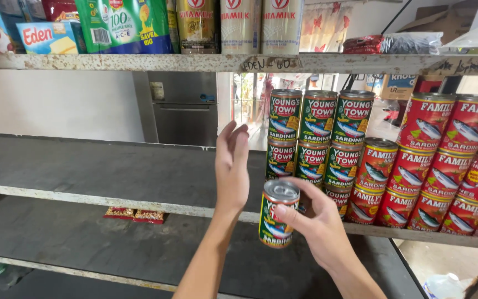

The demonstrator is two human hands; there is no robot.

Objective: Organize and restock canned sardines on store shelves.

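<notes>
**A:** A person's right hand (319, 221) is gripping a green sardine can (276, 213) by its side, fingers wrapped round the label, and holding it upright just in front of the grey middle shelf (112, 171); why upright?

**B:** Likely because the stacked green cans (311, 138) beside it are all standing lid-up, labels facing out; an upright can is matching that stack.

**A:** And the left hand (232, 166)?

**B:** It is hanging open and empty, fingers loosely spread, raised just left of the green stack; it is touching nothing, though it is near enough to steady a column.

**A:** The red cans (443, 166)?

**B:** They are sitting in their own stepped pile further right, touching the green ones; colours are being kept apart, seemingly by kind; cartons and tall tins are lining the top shelf (139, 62).
</notes>
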